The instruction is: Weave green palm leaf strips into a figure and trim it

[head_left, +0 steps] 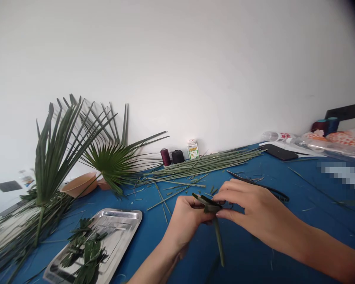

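Two bare forearms reach in from the bottom edge and meet at centre, just above a blue table [248, 258]. The left hand [185, 217], w/ a ring on one finger, and the right hand [248, 205] both pinch a small folded palm-leaf strip [208, 204]. Each grip is closed on it, thumb and fingertips pressing the fold from opp. sides. The strip sits btwn the two hands, lifted off the table, w/ its loose tail hanging down toward the camera.

Step in hand, as it looks: folding or weaving the strip, mid-fold. The next move prob. calls for one grip keeping the fold tight while the other works the tail, or the folds may spring open.

Lower left: metal tray [135, 216] holding small green leaf pieces [85, 248]. Just beyond the right hand, a dark scissors-like tool [263, 187] lies on the table. Further back: a long bundle of cut strips [207, 161], two thread spools [165, 156], a small box [193, 150] by the wall. Far left: fan palm fronds [112, 157] w/ a tan bowl [79, 183] beside them.
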Demonstrator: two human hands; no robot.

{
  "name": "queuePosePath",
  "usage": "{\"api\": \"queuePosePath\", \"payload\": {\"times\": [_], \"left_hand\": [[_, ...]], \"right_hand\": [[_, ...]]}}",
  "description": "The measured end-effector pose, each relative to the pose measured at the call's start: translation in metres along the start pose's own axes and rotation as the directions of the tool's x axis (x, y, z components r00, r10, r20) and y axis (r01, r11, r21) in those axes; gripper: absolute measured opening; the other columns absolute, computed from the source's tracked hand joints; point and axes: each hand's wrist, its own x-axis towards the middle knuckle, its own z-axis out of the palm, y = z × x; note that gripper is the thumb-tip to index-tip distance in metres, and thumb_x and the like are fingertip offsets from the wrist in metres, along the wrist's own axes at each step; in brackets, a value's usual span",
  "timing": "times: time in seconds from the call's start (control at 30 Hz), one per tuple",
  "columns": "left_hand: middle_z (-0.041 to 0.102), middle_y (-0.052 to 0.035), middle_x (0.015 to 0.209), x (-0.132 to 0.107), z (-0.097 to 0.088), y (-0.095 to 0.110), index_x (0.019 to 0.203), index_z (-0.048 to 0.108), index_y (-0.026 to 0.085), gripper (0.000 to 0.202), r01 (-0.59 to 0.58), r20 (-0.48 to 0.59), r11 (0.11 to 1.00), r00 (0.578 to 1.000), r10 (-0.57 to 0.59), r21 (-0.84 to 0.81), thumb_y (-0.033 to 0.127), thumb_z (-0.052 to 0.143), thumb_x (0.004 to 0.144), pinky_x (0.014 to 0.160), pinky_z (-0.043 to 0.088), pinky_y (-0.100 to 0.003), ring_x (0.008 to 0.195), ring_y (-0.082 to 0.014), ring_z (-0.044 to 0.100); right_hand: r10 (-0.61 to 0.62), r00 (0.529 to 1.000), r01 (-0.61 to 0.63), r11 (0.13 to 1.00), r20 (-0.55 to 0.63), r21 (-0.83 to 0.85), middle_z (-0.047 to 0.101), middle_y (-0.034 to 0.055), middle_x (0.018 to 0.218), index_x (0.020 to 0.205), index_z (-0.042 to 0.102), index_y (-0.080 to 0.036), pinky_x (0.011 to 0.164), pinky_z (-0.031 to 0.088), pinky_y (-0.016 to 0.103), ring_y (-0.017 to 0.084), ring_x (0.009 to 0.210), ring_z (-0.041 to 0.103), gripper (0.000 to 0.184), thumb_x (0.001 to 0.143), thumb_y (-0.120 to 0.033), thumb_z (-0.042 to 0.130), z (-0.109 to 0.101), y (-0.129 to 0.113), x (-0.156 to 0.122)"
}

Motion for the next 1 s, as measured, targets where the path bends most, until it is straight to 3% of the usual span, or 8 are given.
{"api": "queuePosePath", "payload": {"times": [0.17,0.37,0.7,0.8,0.87,1.0], "left_hand": [[0.059,-0.0004,0.053,0.000,-0.001,0.001,0.056,0.070,0.011,0.006,0.097,-0.016,0.993,0.995,-0.098,-0.066,0.013,0.070,0.050,0.050,0.037,-0.019,0.051,-0.0079,0.048],[0.055,0.0010,0.047,0.001,-0.003,0.001,0.053,0.068,0.010,0.007,0.166,-0.006,0.975,0.986,-0.169,-0.148,0.015,0.072,0.049,0.046,0.035,-0.020,0.042,-0.0055,0.045],[0.059,0.0003,0.051,0.001,-0.002,-0.003,0.057,0.069,0.010,0.018,0.108,-0.056,0.978,0.991,-0.119,-0.180,0.017,0.079,0.043,0.048,0.036,-0.019,0.047,-0.0065,0.047],[0.059,0.0011,0.050,0.001,-0.002,-0.004,0.058,0.069,0.010,0.013,0.083,-0.071,0.972,0.992,-0.101,-0.220,0.015,0.077,0.049,0.047,0.036,-0.018,0.045,-0.0049,0.047],[0.060,0.0007,0.052,0.000,-0.001,-0.004,0.059,0.068,0.009,0.011,0.065,-0.075,0.963,0.993,-0.087,-0.260,0.014,0.075,0.053,0.048,0.037,-0.017,0.045,-0.0044,0.048],[0.063,-0.0009,0.061,-0.002,-0.001,-0.002,0.063,0.068,0.010,0.009,0.020,-0.085,0.936,0.995,-0.053,-0.353,0.015,0.073,0.058,0.054,0.041,-0.016,0.052,-0.0049,0.053]], "right_hand": [[0.143,0.988,-0.149,0.983,0.063,0.105,0.056,-0.0035,0.071,0.070,0.058,-0.021,0.059,0.037,0.024,0.013,0.067,0.051,0.007,0.075,-0.017,0.058,-0.001,0.000,0.006],[0.183,0.980,-0.199,0.932,0.080,0.303,0.053,-0.0027,0.069,0.070,0.054,-0.020,0.055,0.036,0.023,0.012,0.062,0.047,0.013,0.082,-0.024,0.049,0.003,0.000,0.007],[0.183,0.980,-0.197,0.916,0.074,0.350,0.056,-0.0030,0.064,0.069,0.063,-0.020,0.052,0.034,0.023,0.011,0.059,0.047,0.015,0.079,-0.023,0.053,0.004,0.001,0.015],[0.223,0.972,-0.234,0.868,0.079,0.437,0.061,-0.0015,0.066,0.072,0.066,-0.019,0.054,0.039,0.023,0.012,0.060,0.052,0.012,0.076,-0.026,0.057,0.001,0.002,0.019],[0.274,0.960,-0.258,0.802,0.053,0.538,0.066,0.0015,0.077,0.082,0.066,-0.019,0.062,0.045,0.025,0.015,0.071,0.059,0.015,0.077,-0.030,0.057,0.000,0.004,0.019],[0.449,0.892,-0.284,0.642,-0.049,0.713,0.064,0.0060,0.092,0.096,0.061,-0.019,0.070,0.050,0.029,0.019,0.083,0.060,0.031,0.073,-0.039,0.060,0.002,0.006,0.011]]}}
